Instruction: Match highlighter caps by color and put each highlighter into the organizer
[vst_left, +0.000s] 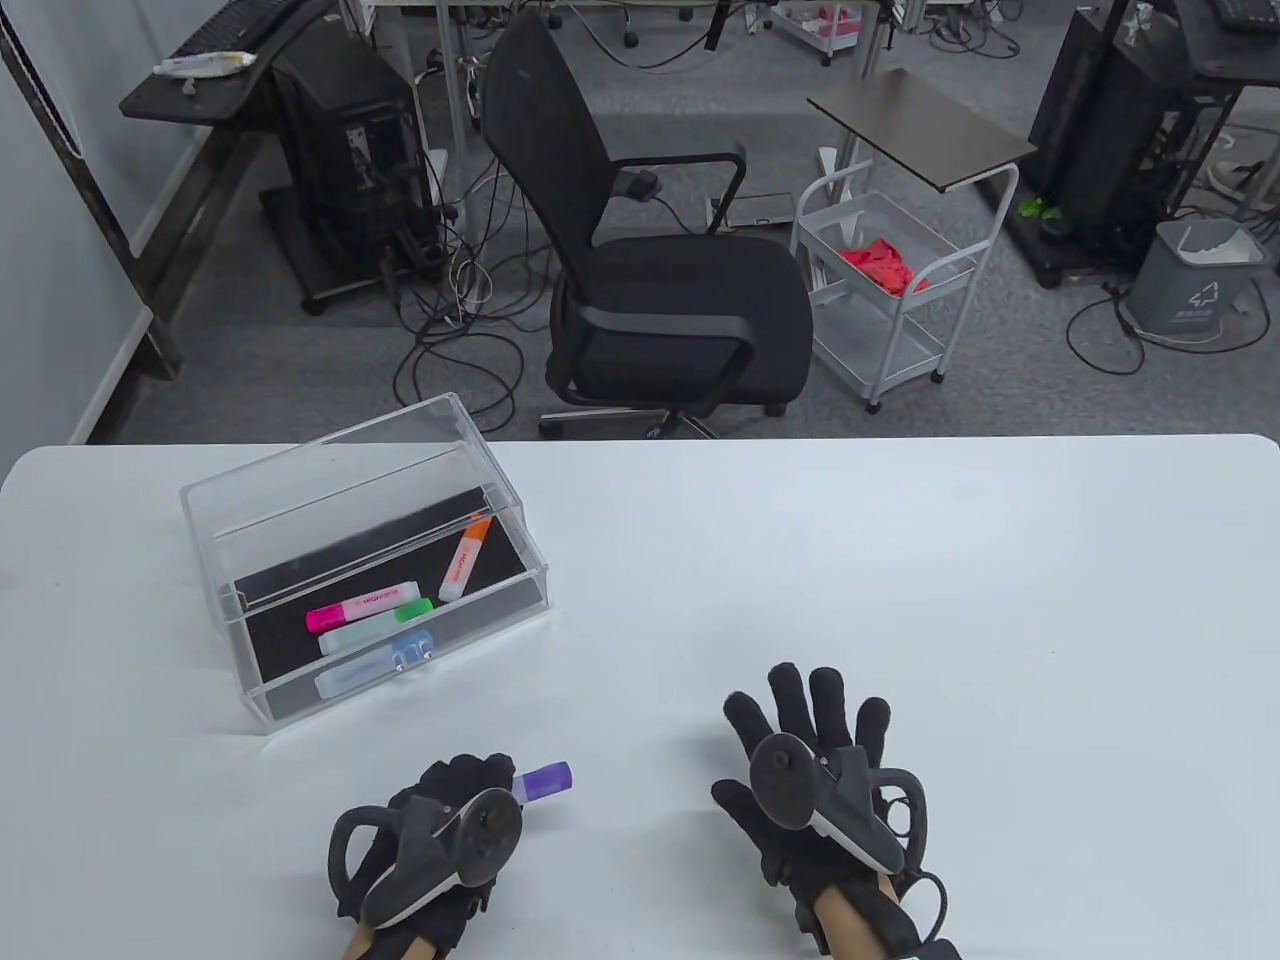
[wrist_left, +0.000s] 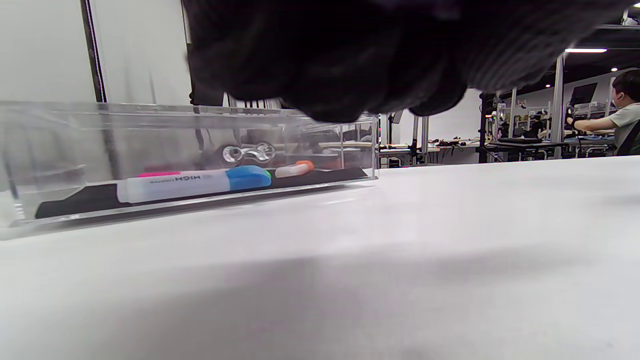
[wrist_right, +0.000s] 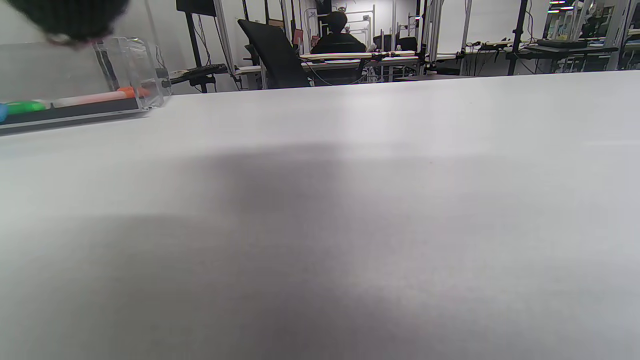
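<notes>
My left hand grips a highlighter near the table's front edge; only its purple cap pokes out to the right. The clear acrylic organizer stands at the left of the table. Inside it lie an orange-capped highlighter, a pink one, a green one and a blue one. In the left wrist view the blue highlighter lies nearest, behind the organizer wall. My right hand lies flat on the table with fingers spread, holding nothing.
Beyond the table's far edge stand a black office chair and a white wire cart. The organizer's far corner shows at the upper left of the right wrist view.
</notes>
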